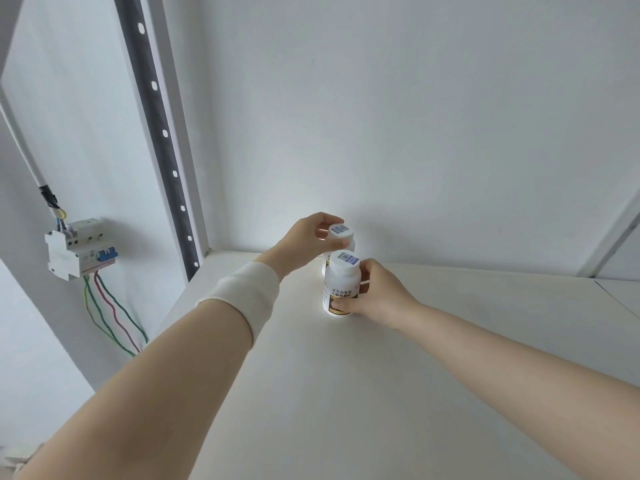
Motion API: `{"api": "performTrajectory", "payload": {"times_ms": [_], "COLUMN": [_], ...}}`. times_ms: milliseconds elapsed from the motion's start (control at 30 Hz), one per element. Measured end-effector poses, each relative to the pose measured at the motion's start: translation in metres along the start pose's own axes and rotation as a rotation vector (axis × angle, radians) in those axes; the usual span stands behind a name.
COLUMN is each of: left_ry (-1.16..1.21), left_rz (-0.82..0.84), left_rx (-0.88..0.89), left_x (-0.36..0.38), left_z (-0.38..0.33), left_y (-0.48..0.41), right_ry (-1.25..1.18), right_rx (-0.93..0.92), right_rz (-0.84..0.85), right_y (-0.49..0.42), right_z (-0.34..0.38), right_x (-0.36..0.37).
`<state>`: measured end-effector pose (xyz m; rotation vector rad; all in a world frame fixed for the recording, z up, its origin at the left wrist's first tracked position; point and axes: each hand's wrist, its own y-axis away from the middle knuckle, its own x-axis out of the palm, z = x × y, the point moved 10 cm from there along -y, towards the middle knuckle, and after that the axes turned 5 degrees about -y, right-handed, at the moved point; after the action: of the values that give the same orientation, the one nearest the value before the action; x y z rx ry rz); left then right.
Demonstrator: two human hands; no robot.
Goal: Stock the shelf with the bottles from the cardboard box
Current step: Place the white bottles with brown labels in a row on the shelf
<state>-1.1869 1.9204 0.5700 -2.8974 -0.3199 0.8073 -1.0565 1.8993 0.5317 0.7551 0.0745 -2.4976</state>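
Shelf (381,393) surface, white and flat, fills the lower view, backed by a pale wall (415,116). At the left a dark perforated post (162,133) is seen, and beyond it a breaker (81,249) with coloured wires (110,317) hanging below. The cardboard box is not in view.

Both arms are stretched toward the back of the shelf; a white wrap (246,296) is worn on the left forearm. The left hand (304,240) is set over the rear bottle (350,244), its fingers (327,219) curled round the white cap and clamped on it. The right hand (381,296) is closed on the body of the front bottle (341,289), with the thumb pressed low on the label and the other fingers wrapped behind.

Both bottles are held upright near the back wall, one just in front of the other. Whether they touch each other, or the shelf, cannot be told.

The bottles are judged to be light, rigid plastic with smooth, somewhat slippery sides, unlikely to break. A grip round the body, as on the front one, is judged the steadier; a hold by the cap alone should serve for so light a thing, provided the cap is screwed tight. Being narrow and tall, each could be tipped by a nudge as the fingers are drawn away.
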Motion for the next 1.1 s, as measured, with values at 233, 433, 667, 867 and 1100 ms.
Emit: {"api": "performTrajectory", "payload": {"times_ms": [233,433,667,867,1100], "left_ry": [-0.027,-0.665,-1.341,-1.453,-1.587], "left_rz": [0.024,-0.026,-0.13,-0.165,-0.181], "left_rx": [-0.111,-0.128,-0.1,-0.214,-0.293], "left_x": [-0.016,-0.053,-0.057,-0.052,-0.07], "left_z": [0.002,-0.038,-0.114,-0.133,-0.125], "left_y": [0.011,0.054,0.17,0.289,0.417], "right_ry": [0.09,0.291,0.687,0.868,0.893], "right_rx": [0.047,0.01,-0.196,-0.404,-0.587], "right_rz": [0.023,-0.045,-0.176,-0.173,-0.052], "right_y": [0.012,0.052,0.14,0.232,0.32], "right_z": [0.009,0.032,0.078,0.102,0.133], "right_x": [-0.02,-0.058,-0.064,-0.022,0.063]}}
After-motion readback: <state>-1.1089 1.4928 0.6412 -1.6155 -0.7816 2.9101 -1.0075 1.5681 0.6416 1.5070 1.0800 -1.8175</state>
